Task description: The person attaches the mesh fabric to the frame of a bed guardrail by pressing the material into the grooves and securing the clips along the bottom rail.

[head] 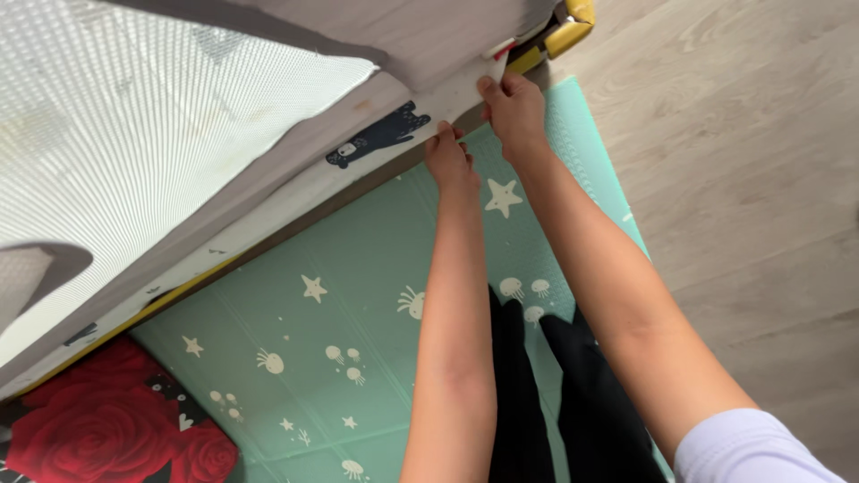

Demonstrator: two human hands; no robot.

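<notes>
Gripping the lower edge of a padded playpen wall [295,192], both hands work close together near its far corner. The left hand [449,161] pinches the white fabric hem just beside a dark bear print [380,136], fingers curled over the edge. The right hand [514,109] clasps the same hem a little farther along, close under the yellow corner piece [567,27], thumb and fingers folded around the fabric. Both arms stretch straight out from the body, the right one ending in a pale sleeve [752,452].

Judging by how things lie, the fabric edge at this corner is being handled while the rest of the hem, running down to the left, looks already flat against the frame; whether the corner is fastened cannot be told from here.

Above the hem, white mesh [143,116] fills the wall's panel, with grey fabric along its border. Beneath it lies a mint green play mat [358,268] printed with stars and jellyfish. The person's dark trouser legs [555,394] stand on the mat. A red rose-patterned cloth [98,420] lies at the lower left, and a pale wooden floor [761,179] extends to the right. Nothing blocks the hands.
</notes>
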